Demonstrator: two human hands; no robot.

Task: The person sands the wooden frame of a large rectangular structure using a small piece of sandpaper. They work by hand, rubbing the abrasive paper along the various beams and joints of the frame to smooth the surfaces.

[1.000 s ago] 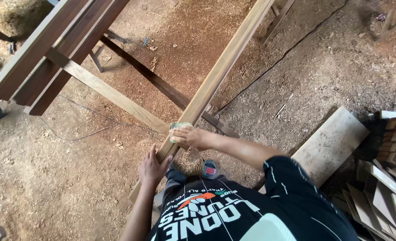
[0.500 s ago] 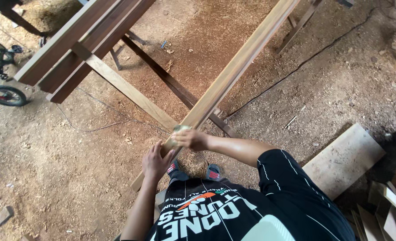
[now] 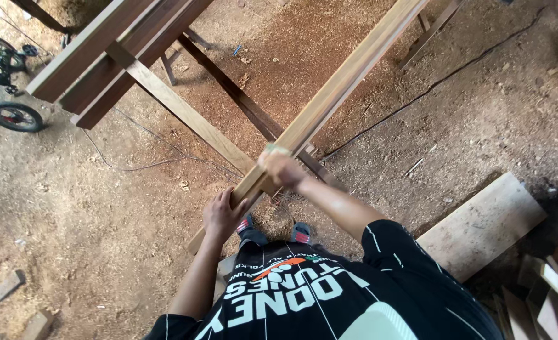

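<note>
A long pale wooden batten (image 3: 348,79) runs from the upper right down toward my body, resting on a wooden trestle rail (image 3: 184,113). My left hand (image 3: 223,214) grips the batten near its lower end. My right hand (image 3: 282,167) presses a small pale pad, probably sandpaper (image 3: 277,150), on the batten's top face just above the left hand. The hand is blurred with motion.
Stacked dark planks (image 3: 112,50) lie on the trestle at upper left. A small bicycle (image 3: 5,88) stands at the left edge. A wide pale board (image 3: 483,223) and wood offcuts (image 3: 552,283) lie at the right. A black cable (image 3: 436,85) crosses the sawdust floor.
My right hand with the pad has slid up along the batten, away from my body. My left hand keeps its grip. The view has shifted, showing more of the bicycle.
</note>
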